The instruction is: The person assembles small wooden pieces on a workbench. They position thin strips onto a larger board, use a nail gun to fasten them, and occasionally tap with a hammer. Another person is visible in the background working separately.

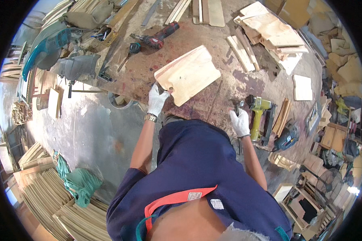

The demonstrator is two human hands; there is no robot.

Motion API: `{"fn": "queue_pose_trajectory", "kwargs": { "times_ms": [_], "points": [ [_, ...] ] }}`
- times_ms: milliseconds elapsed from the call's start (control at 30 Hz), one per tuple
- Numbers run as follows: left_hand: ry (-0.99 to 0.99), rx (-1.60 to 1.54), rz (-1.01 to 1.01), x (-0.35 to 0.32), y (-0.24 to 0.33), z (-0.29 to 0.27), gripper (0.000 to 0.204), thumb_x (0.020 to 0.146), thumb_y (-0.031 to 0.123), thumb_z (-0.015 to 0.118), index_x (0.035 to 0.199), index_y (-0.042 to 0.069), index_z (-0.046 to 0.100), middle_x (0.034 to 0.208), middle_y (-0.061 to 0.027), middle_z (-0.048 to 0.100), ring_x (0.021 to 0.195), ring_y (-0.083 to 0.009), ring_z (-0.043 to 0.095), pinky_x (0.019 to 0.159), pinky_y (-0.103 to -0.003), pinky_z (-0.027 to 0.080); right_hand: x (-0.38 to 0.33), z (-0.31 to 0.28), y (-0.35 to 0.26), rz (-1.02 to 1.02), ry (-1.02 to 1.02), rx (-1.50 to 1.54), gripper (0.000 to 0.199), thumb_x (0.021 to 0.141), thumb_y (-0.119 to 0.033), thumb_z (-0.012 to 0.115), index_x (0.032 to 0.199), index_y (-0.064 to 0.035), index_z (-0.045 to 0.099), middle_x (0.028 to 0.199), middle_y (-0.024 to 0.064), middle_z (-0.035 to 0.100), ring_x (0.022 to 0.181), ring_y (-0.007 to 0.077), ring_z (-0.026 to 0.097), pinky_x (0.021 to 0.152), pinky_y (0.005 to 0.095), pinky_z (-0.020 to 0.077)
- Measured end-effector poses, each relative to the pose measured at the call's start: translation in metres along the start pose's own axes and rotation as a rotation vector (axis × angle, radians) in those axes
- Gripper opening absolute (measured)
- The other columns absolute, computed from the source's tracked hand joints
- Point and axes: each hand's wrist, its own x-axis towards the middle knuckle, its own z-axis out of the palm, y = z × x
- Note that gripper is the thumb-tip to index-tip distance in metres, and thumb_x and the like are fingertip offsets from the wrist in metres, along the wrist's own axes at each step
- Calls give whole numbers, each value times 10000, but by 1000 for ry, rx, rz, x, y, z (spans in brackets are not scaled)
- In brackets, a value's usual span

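Note:
My left hand point(157, 100), in a white knit glove, grips a pale wooden board point(189, 74) by its near-left corner, beside a small hole. The board has notched, rounded corners and is tilted above the worn brown workbench point(149, 80). My right hand point(240, 122), also gloved, is closed around a hammer point(239, 105); its metal head shows above the fingers and the handle end below them. Just right of that hand lies a yellow-green nail gun point(260, 114). Near the board's far left are a red and black cordless drill point(159, 39) and a tape measure point(135, 48).
Stacked wooden boards point(271, 30) lie at the far right, with loose strips point(242, 52) beside them. A blue power tool point(286, 138) sits at the bench's right edge. A teal circular-blade saw point(48, 52) stands at far left. Bundled slats point(68, 205) fill the lower left.

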Motion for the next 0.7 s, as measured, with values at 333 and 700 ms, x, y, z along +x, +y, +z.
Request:
{"fn": "queue_pose_trajectory", "kwargs": {
  "times_ms": [333,700],
  "points": [
    [-240,191,278,-3,0,5,516,776,57,818,1246,92,607,1220,-60,684,1108,-285,677,931,-414,549,-8,-6,-47,-198,126,71,321,1023,-289,586,1141,6,634,734,185,605,633,251,554,634,376,464],
    [-202,475,336,-9,-3,16,529,737,59,839,1241,34,679,1195,-178,715,1109,-324,696,980,-382,550,17,9,-75,-278,148,98,284,1054,-243,526,1093,11,646,679,137,562,603,211,496,591,361,430]
  ]
}}
